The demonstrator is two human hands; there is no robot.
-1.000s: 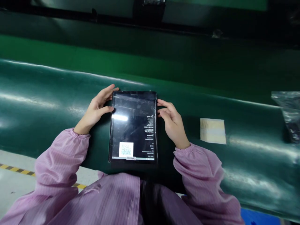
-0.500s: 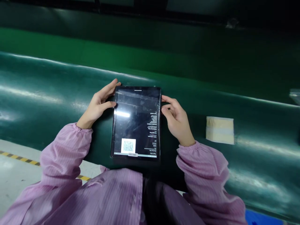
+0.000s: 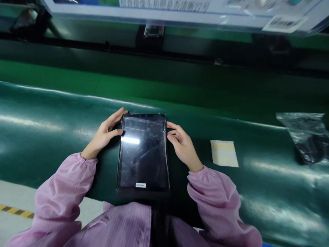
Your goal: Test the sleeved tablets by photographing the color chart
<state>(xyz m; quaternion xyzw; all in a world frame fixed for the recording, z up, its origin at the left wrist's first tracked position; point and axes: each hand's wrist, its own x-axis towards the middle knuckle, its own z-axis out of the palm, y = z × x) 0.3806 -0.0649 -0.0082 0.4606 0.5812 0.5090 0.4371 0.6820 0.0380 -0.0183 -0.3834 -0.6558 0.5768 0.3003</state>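
Since the earlier frame, the view is tilting upward, bringing in a white printed board (image 3: 164, 11), and the black rectangular glass-faced tablet (image 3: 144, 154) is showing a dark screen instead of lit text. It is lying over the glossy green mat (image 3: 41, 137), between both hands. The left hand (image 3: 102, 135) is spreading thumb and fingers wide at its left edge, thumb touching. The right hand (image 3: 182, 145) is half-curling its fingers beside the right edge; whether they are gripping, I cannot tell.

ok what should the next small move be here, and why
Probably, the left hand and right hand should firm up on the tablet and lift it slightly: its screen is dark, and the hands sit at its opposite side edges.
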